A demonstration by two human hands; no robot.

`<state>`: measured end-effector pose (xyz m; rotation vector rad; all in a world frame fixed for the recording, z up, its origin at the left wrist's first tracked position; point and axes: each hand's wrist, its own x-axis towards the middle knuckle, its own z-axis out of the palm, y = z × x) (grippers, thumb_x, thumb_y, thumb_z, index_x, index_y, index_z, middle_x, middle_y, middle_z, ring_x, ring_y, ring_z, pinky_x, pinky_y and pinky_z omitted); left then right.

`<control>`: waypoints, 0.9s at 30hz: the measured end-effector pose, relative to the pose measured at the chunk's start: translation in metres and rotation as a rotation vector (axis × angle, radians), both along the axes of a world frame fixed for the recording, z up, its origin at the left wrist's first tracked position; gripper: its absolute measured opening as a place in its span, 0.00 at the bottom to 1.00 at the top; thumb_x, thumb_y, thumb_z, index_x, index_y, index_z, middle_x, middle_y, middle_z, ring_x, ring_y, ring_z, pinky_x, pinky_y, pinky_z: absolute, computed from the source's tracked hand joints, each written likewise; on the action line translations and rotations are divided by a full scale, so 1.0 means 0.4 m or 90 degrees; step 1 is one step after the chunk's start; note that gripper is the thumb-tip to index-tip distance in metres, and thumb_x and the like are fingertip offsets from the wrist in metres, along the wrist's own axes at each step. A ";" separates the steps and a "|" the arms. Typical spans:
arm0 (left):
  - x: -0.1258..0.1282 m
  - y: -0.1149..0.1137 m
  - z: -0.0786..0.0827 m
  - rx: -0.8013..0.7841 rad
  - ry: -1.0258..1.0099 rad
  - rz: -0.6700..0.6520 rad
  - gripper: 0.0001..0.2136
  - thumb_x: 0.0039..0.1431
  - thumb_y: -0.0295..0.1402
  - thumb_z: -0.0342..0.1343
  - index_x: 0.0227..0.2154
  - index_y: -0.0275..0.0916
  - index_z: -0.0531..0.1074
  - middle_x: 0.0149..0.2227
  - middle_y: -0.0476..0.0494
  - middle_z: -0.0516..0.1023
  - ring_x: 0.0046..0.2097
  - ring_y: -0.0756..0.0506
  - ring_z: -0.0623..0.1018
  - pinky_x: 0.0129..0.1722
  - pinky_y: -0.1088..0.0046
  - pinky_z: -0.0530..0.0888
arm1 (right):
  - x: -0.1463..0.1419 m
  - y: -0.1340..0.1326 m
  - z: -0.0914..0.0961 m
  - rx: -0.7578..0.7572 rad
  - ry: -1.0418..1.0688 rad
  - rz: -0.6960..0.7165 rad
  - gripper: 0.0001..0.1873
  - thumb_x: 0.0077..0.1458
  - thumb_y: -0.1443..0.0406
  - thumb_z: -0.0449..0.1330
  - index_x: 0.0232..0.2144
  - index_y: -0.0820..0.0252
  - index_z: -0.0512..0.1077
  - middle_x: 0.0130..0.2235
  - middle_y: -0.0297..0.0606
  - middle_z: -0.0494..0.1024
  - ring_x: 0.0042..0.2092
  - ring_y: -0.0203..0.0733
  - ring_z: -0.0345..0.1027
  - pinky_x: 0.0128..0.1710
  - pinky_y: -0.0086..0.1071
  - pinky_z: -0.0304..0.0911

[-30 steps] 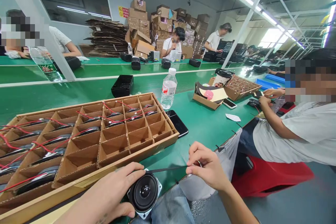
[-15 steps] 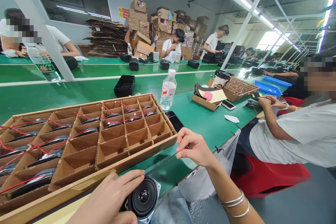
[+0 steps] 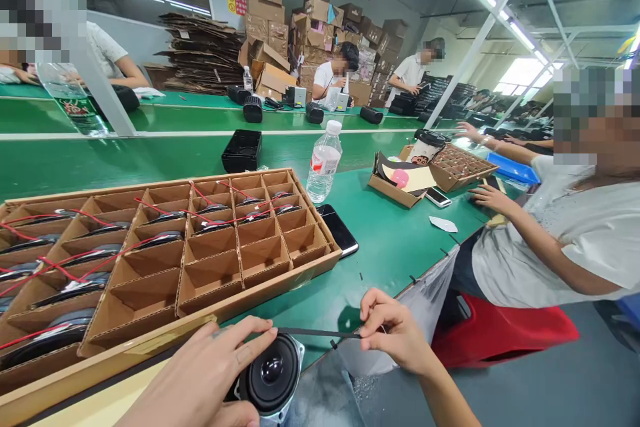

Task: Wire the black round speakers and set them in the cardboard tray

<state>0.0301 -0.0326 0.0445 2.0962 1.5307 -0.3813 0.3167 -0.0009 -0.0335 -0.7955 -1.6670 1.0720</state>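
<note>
at the near edge of the green table [image 3: 395, 247], my left hand [image 3: 210, 380] clasps a round black speaker [image 3: 273, 377], fingers curled over its top rim. my right hand [image 3: 395, 333] pinches one end of a thin black strip [image 3: 317, 332] between thumb and forefinger; the strip runs level from the speaker's top to that pinch. just behind lies a divided cardboard tray [image 3: 280, 280], with a dark phone [image 3: 340, 230] at its right corner.

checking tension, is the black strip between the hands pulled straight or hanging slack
Pulled straight: the black strip runs in one level line from the left hand to the right hand, without sag, above the speaker.
</note>
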 end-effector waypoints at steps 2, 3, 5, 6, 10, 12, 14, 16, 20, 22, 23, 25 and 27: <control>-0.010 -0.003 -0.022 0.038 0.001 -0.017 0.33 0.46 0.39 0.64 0.57 0.58 0.60 0.59 0.50 0.65 0.49 0.39 0.72 0.53 0.60 0.68 | -0.001 -0.016 0.003 0.008 -0.014 -0.008 0.12 0.44 0.57 0.71 0.21 0.59 0.77 0.29 0.36 0.69 0.26 0.29 0.60 0.22 0.21 0.55; -0.014 -0.004 -0.032 0.060 0.000 -0.027 0.34 0.45 0.39 0.65 0.57 0.59 0.61 0.59 0.50 0.66 0.46 0.40 0.73 0.51 0.61 0.69 | -0.001 -0.023 0.004 0.012 -0.023 -0.014 0.12 0.45 0.57 0.71 0.21 0.59 0.77 0.29 0.36 0.69 0.27 0.29 0.61 0.23 0.21 0.56; -0.016 -0.007 -0.044 0.105 -0.001 -0.041 0.35 0.42 0.40 0.67 0.56 0.61 0.62 0.57 0.50 0.67 0.42 0.42 0.73 0.48 0.62 0.71 | -0.003 -0.038 0.005 0.017 -0.047 -0.027 0.13 0.46 0.57 0.70 0.21 0.59 0.77 0.29 0.36 0.69 0.27 0.30 0.62 0.23 0.21 0.57; -0.012 -0.007 -0.043 0.121 0.004 -0.043 0.35 0.41 0.39 0.68 0.55 0.61 0.63 0.56 0.51 0.68 0.42 0.42 0.73 0.47 0.63 0.71 | -0.004 -0.046 0.005 0.020 -0.057 -0.033 0.14 0.46 0.56 0.70 0.21 0.60 0.76 0.29 0.37 0.70 0.27 0.31 0.63 0.23 0.22 0.57; 0.021 -0.006 -0.001 0.126 0.052 -0.034 0.35 0.40 0.34 0.69 0.53 0.59 0.66 0.55 0.52 0.70 0.41 0.43 0.74 0.47 0.64 0.73 | -0.012 -0.079 0.008 0.037 -0.083 -0.042 0.15 0.47 0.55 0.69 0.20 0.60 0.76 0.28 0.37 0.70 0.27 0.31 0.63 0.24 0.22 0.58; 0.037 -0.003 0.026 0.112 0.065 -0.032 0.34 0.40 0.32 0.69 0.53 0.58 0.66 0.54 0.52 0.71 0.43 0.43 0.75 0.48 0.63 0.72 | -0.017 -0.095 0.013 0.058 -0.094 -0.047 0.15 0.48 0.55 0.68 0.20 0.61 0.76 0.28 0.37 0.70 0.27 0.30 0.63 0.24 0.21 0.59; 0.048 0.001 0.047 0.105 0.067 -0.036 0.34 0.41 0.31 0.69 0.53 0.57 0.65 0.54 0.50 0.71 0.45 0.42 0.75 0.49 0.64 0.72 | -0.023 -0.110 0.020 0.082 -0.102 -0.054 0.15 0.50 0.57 0.68 0.20 0.61 0.75 0.28 0.36 0.70 0.27 0.30 0.64 0.25 0.21 0.60; 0.054 0.006 0.061 0.102 0.062 -0.048 0.32 0.43 0.32 0.68 0.53 0.57 0.65 0.54 0.49 0.71 0.46 0.41 0.75 0.49 0.62 0.71 | -0.029 -0.123 0.024 0.104 -0.105 -0.057 0.15 0.51 0.58 0.67 0.21 0.62 0.74 0.28 0.36 0.70 0.26 0.29 0.64 0.26 0.20 0.61; 0.062 0.013 0.074 0.077 0.079 -0.083 0.32 0.45 0.32 0.67 0.54 0.57 0.64 0.55 0.46 0.70 0.46 0.40 0.75 0.49 0.59 0.71 | -0.042 -0.141 0.027 0.158 -0.127 -0.058 0.14 0.51 0.59 0.67 0.21 0.63 0.74 0.27 0.36 0.70 0.27 0.29 0.66 0.26 0.19 0.61; 0.065 0.016 0.077 0.075 0.100 -0.092 0.31 0.46 0.31 0.66 0.54 0.58 0.64 0.55 0.47 0.70 0.46 0.40 0.75 0.48 0.59 0.71 | -0.049 -0.147 0.028 0.189 -0.137 -0.058 0.14 0.52 0.59 0.66 0.22 0.63 0.74 0.27 0.37 0.70 0.26 0.29 0.66 0.26 0.18 0.61; 0.066 0.018 0.077 0.075 0.106 -0.098 0.31 0.47 0.31 0.66 0.54 0.59 0.63 0.55 0.47 0.70 0.46 0.40 0.75 0.48 0.58 0.71 | -0.052 -0.150 0.028 0.201 -0.143 -0.057 0.15 0.53 0.58 0.66 0.21 0.64 0.74 0.27 0.37 0.70 0.26 0.29 0.66 0.25 0.18 0.61; 0.066 0.022 0.074 0.075 0.112 -0.122 0.32 0.47 0.30 0.65 0.55 0.60 0.62 0.54 0.45 0.70 0.47 0.39 0.75 0.48 0.57 0.71 | -0.059 -0.155 0.030 0.231 -0.158 -0.057 0.18 0.55 0.57 0.64 0.21 0.64 0.74 0.26 0.37 0.70 0.24 0.28 0.65 0.23 0.18 0.60; 0.063 0.024 0.068 0.078 0.115 -0.153 0.33 0.47 0.30 0.65 0.56 0.60 0.60 0.54 0.42 0.70 0.48 0.37 0.75 0.47 0.56 0.71 | -0.067 -0.159 0.031 0.256 -0.180 -0.058 0.20 0.58 0.55 0.61 0.21 0.63 0.75 0.26 0.37 0.71 0.24 0.28 0.66 0.24 0.19 0.60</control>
